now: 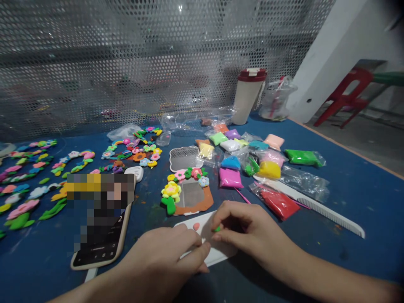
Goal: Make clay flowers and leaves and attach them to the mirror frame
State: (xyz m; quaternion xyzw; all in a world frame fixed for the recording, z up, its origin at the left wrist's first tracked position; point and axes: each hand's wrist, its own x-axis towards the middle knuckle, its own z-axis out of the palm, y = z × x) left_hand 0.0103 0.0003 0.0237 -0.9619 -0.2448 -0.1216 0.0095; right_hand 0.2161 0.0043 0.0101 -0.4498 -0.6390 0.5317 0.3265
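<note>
My right hand (244,231) pinches a small piece of green clay (216,229) between thumb and fingertips, over the right part of a white board (221,254). My left hand (176,254) rests over the board's left part, its fingers curled together; what they hold, if anything, is hidden. A small coral clay piece (196,226) lies on the board between the hands. Just beyond the board is a mirror frame (206,200) covered with orange-brown clay, with clay flowers and green leaves along its top and left side.
A phone (118,235) with a cable lies left of my left hand. Clay-flower frames (139,156) spread over the left. Clay packets (230,177), a red packet (279,203) and a white comb (331,212) lie to the right. A tumbler (248,99) stands behind.
</note>
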